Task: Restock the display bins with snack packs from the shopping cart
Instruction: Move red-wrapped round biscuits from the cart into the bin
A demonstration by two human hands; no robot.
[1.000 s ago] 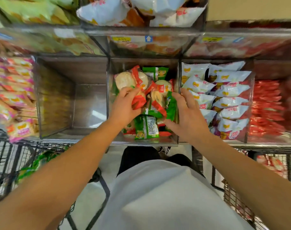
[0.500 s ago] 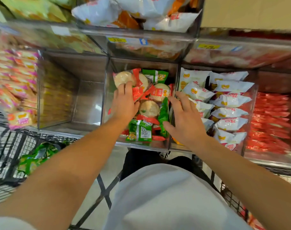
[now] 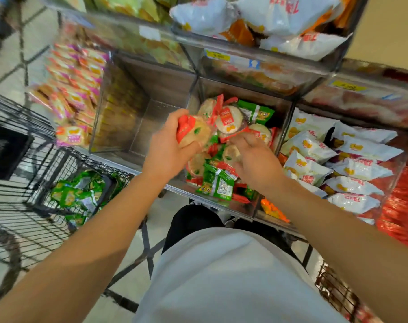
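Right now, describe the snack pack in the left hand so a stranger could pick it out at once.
Find the middle clear bin on the lower shelf, heaped with red and green packs. Over its left rim, the left hand grips a round pale cake in clear wrap with a red end. It alone is lifted above the heap.

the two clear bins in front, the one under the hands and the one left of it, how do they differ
The middle bin holds a heap of red and green snack packs; the left bin shows only its bare floor. Both hands work over the middle bin, the left hand gripping a red pack; none is at the left bin. Both are clear-walled, on one shelf.
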